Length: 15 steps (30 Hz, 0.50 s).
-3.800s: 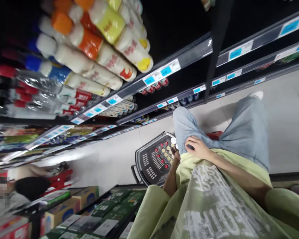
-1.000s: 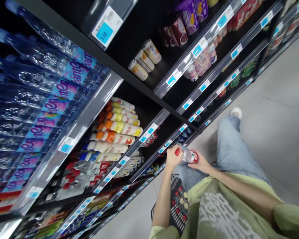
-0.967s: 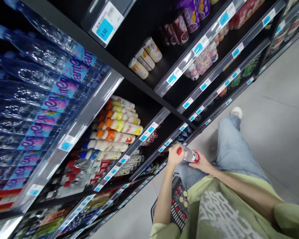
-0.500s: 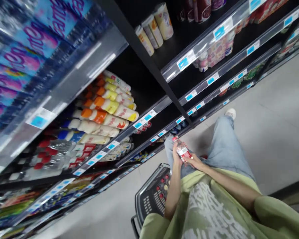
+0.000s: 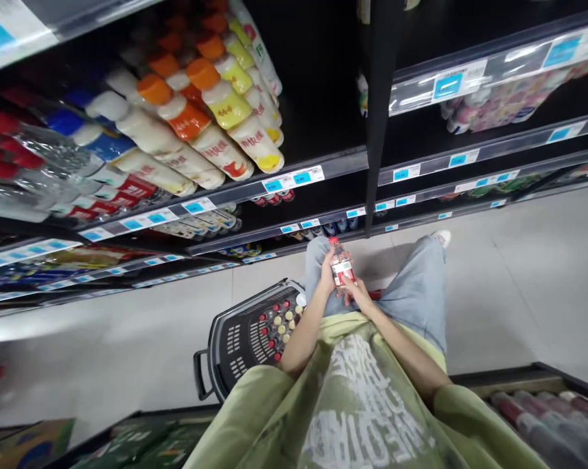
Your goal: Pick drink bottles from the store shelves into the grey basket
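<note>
A small clear bottle (image 5: 341, 266) with a red cap and a red and white label is held in front of my knees, cap pointing away from me. My left hand (image 5: 327, 273) wraps round its left side. The fingers of my right hand (image 5: 355, 293) are on the lower end of the bottle, by the label. Beside my left arm stands a black basket (image 5: 245, 326) holding several bottles with red and cream caps.
Shelves with price tags (image 5: 294, 179) run across in front, stocked with orange-capped and yellow bottles (image 5: 240, 124) at the left. Behind me are low displays, one with bottles (image 5: 548, 417) at the right. Grey floor (image 5: 147, 352) lies between.
The view has turned and shifted, so the shelves look more level and more of the basket shows. Both hands still hold the bottle.
</note>
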Each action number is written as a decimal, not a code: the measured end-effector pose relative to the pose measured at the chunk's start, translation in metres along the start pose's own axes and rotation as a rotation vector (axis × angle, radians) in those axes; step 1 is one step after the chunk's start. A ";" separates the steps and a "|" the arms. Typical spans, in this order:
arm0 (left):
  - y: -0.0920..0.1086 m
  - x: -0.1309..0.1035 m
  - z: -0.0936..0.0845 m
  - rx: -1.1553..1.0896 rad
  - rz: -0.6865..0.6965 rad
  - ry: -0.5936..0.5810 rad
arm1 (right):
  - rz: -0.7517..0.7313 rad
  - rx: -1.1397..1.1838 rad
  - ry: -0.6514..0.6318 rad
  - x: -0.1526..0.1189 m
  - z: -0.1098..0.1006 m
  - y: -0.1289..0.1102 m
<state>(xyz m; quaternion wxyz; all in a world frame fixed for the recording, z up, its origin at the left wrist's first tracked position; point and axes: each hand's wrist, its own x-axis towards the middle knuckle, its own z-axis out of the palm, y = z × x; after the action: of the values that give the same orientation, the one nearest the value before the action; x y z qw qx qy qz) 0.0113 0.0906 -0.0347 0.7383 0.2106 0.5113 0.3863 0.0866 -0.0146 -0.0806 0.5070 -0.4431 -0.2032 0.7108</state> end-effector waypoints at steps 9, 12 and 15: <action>0.000 -0.001 -0.003 -0.009 0.063 -0.062 | -0.024 -0.043 0.071 -0.007 0.004 -0.001; 0.000 0.001 -0.003 -0.045 0.093 -0.049 | -0.078 -0.128 0.151 -0.005 0.004 0.001; 0.000 0.002 -0.003 -0.055 0.098 -0.032 | -0.167 -0.178 0.267 -0.003 0.003 0.001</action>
<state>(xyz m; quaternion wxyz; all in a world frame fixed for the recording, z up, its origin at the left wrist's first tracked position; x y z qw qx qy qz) 0.0088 0.0922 -0.0369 0.7321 0.2211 0.4778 0.4323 0.0839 -0.0172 -0.0783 0.5455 -0.5584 -0.2325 0.5802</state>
